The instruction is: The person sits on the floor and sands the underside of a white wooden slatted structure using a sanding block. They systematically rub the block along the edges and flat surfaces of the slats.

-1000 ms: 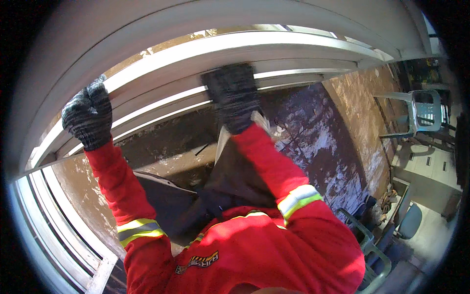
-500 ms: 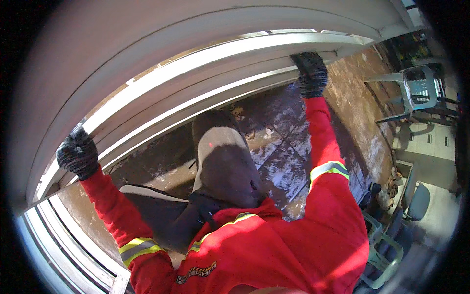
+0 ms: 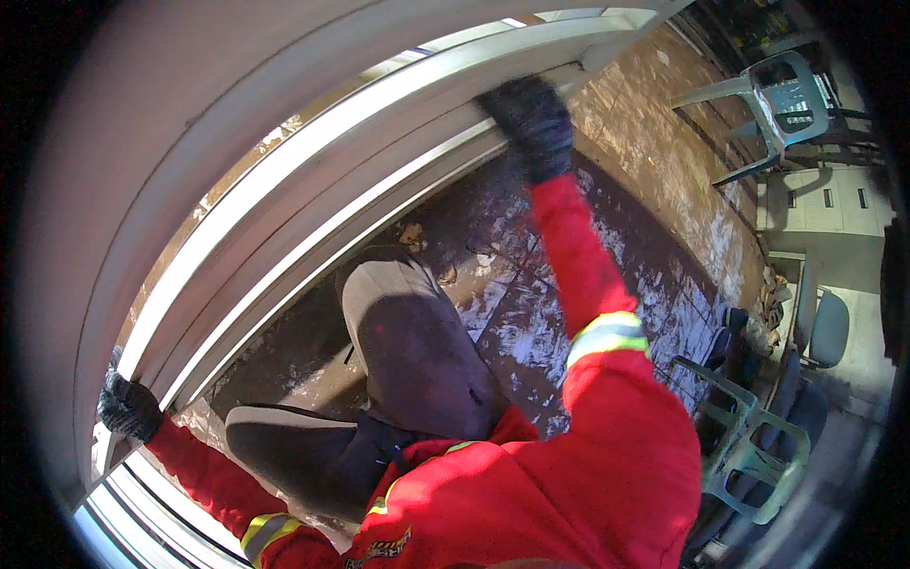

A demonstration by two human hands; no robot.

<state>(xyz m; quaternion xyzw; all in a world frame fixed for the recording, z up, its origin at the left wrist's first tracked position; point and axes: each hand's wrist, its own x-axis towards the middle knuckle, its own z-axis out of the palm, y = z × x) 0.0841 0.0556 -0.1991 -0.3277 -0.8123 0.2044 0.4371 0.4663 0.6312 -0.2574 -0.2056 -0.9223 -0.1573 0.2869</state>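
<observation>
The pale frame (image 3: 360,156), the piece being handled, arcs from lower left to upper right; the top edge of the view crops its upper side, and the dark rim hides where its left side ends. Beyond it lies the muddy floor (image 3: 645,109), deeply shaded near the knees. The red top (image 3: 531,484) is cropped below and covers part of the trousers (image 3: 417,346). At far right, a cabinet (image 3: 810,216) fades into the rim beneath a pale chair (image 3: 766,119). The left hand (image 3: 130,406) has its fingers curled on the frame's lower-left end, tips hidden. The right hand (image 3: 531,131), motion-blurred, overlaps the frame's right part; I cannot tell whether its fingers grip.
</observation>
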